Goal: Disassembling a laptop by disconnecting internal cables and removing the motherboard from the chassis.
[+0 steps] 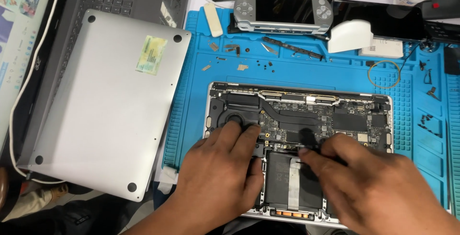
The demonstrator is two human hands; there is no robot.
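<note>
An opened laptop [383,101] lies bottom-up on a blue repair mat [297,67], its black circuit board [326,117], fan and dark battery [280,182] exposed. My left hand [220,172] rests flat on the laptop's left side, fingertips near the fan and board edge. My right hand [369,182] pinches a thin dark tool [309,152], hard to make out, at the seam between board and battery. A grey strip runs down the battery between my hands.
The removed silver bottom cover [100,100] leans on another dark laptop [124,0] at left. A silver handheld game console [282,10], a white plastic piece [350,36], a rubber band [383,74] and several loose screws and small parts lie along the mat's back.
</note>
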